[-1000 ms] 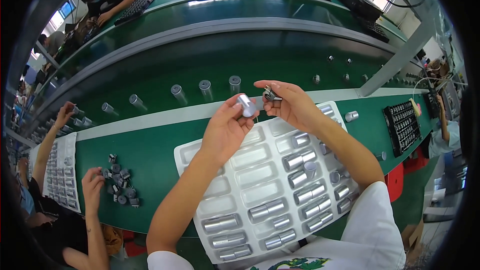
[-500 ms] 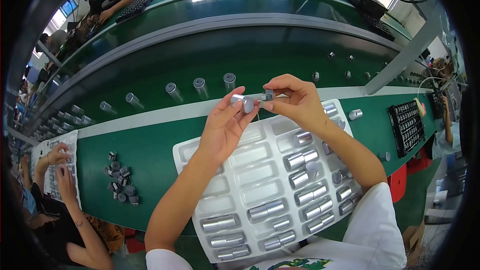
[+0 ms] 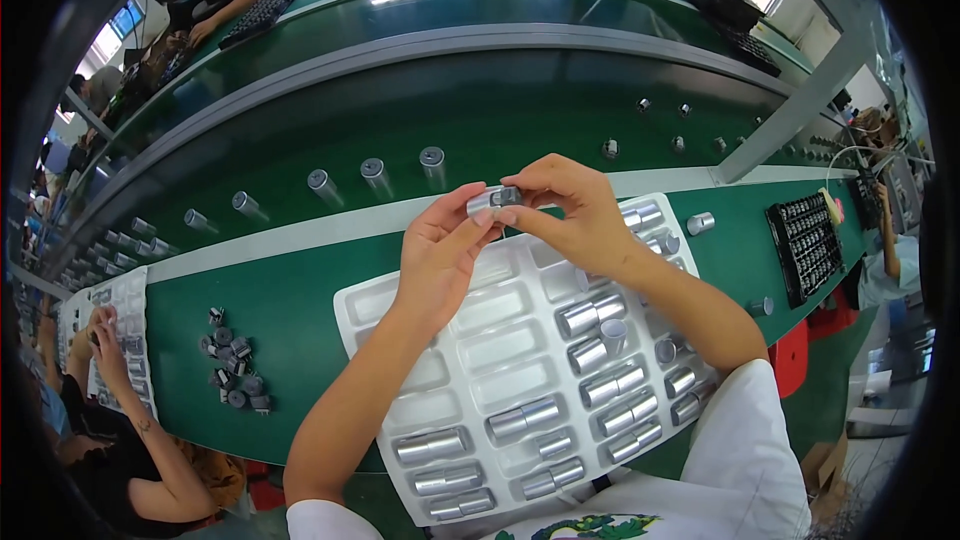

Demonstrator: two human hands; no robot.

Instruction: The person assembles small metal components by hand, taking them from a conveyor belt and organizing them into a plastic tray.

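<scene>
Above the far edge of a white moulded tray (image 3: 466,365), my left hand (image 3: 437,255) pinches a silver metal cylinder (image 3: 481,203). My right hand (image 3: 585,215) grips a small dark grey end piece (image 3: 511,196) between thumb and fingers, against the cylinder's right end. How far the piece sits inside the cylinder is hidden by the fingertips. Silver cylinders (image 3: 525,420) lie in many of the tray's hollows, mostly on the right and near side. One short cylinder (image 3: 613,336) stands tilted among them.
Several dark grey end pieces (image 3: 236,365) lie heaped on the green table at left. Silver cylinders (image 3: 375,176) stand on the green belt beyond. A black rack (image 3: 805,248) and a red stool (image 3: 789,358) are at right. A co-worker's hand (image 3: 108,340) works at left.
The dark end piece, held a little apart from the cylinder before, now meets its end. My hands have come together, and the whole view has shifted slightly.
</scene>
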